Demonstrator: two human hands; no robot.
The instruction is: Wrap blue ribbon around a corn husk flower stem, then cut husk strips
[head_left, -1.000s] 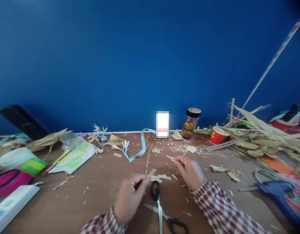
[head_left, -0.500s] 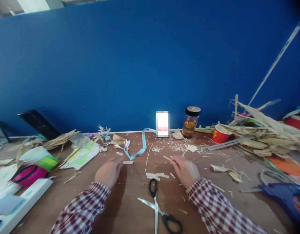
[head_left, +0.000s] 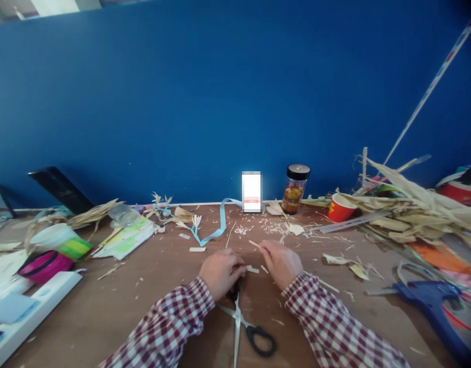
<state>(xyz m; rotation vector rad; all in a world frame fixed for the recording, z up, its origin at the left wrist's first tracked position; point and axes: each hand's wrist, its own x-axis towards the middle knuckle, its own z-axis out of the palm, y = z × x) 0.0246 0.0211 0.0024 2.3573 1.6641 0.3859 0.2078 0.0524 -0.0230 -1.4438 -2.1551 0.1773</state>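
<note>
My right hand [head_left: 281, 263] pinches a thin pale stick [head_left: 254, 244], whose tip points left past the fingers. My left hand [head_left: 222, 271] is over the pale strips, fingers curled down together; what is between the fingertips is hidden. One pale strip [head_left: 252, 269] shows just right of those fingers. Below lie scissors [head_left: 237, 312] with black handles and opened blades, the upper handle partly covered by my left hand. Farther off, a light blue ribbon [head_left: 222, 220] runs to a small husk flower [head_left: 195, 225] with a blue stem.
A lidded jar [head_left: 295, 191], a red paper cup [head_left: 340, 207] and a heap of dried husks [head_left: 400, 220] stand at the back right. A blue glue gun [head_left: 430, 301] lies right. At left are a power strip [head_left: 32, 319] and a pink pouch [head_left: 46, 267]. Shavings [head_left: 258, 227] litter the table.
My left hand has moved right, from beside the flower to the pale strips above the scissors. My right hand keeps the stick, almost unmoved. The view has shifted slightly.
</note>
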